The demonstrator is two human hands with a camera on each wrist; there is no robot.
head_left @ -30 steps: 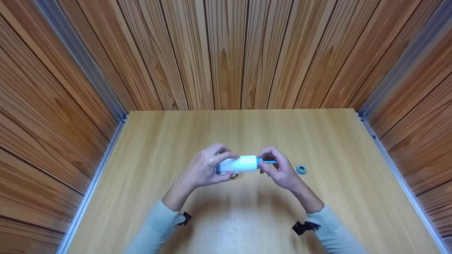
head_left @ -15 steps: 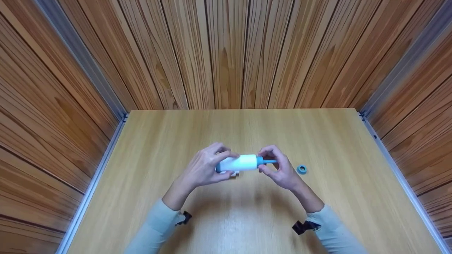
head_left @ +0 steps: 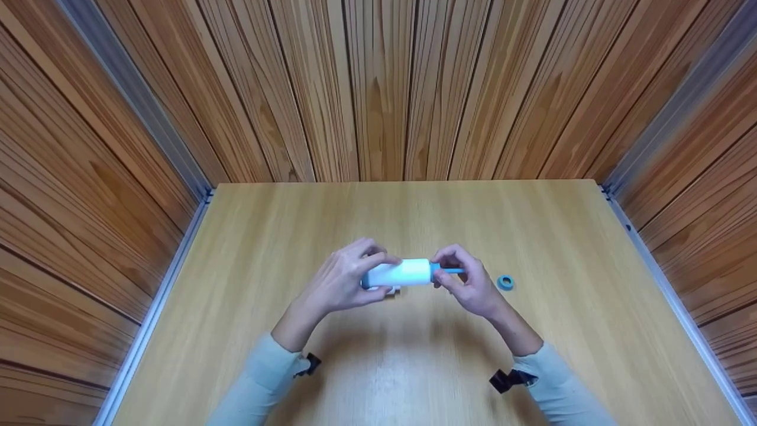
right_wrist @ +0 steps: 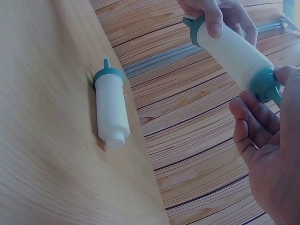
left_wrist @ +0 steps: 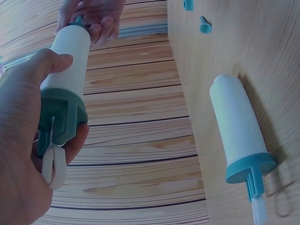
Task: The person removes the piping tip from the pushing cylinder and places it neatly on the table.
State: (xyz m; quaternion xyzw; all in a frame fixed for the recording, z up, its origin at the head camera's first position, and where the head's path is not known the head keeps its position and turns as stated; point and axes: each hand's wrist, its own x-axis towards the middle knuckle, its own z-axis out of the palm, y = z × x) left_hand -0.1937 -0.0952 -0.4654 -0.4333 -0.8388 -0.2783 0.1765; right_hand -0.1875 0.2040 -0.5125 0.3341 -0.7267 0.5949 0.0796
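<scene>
My left hand (head_left: 349, 275) grips a white bottle (head_left: 408, 273) and holds it level above the table. Teal fittings cap both its ends, and a white loop (left_wrist: 55, 166) hangs from the one nearer the left palm. At the other end, my right hand (head_left: 470, 284) pinches the teal nozzle cap (right_wrist: 263, 85) between thumb and fingers. A second white bottle (right_wrist: 111, 105) lies on the table with a teal fitting at one end and a bare neck at the other. From the head camera, the left hand and held bottle hide most of it.
A teal ring-like cap (head_left: 505, 283) sits on the table (head_left: 384, 219) right of the right hand. In the left wrist view a small teal nozzle piece (left_wrist: 205, 25) lies beyond the second bottle. Wooden panel walls (head_left: 378, 89) enclose the back and sides.
The right thumb has loosened from the nozzle cap and come back onto it. The left hand and the bottle have stayed nearly in place.
</scene>
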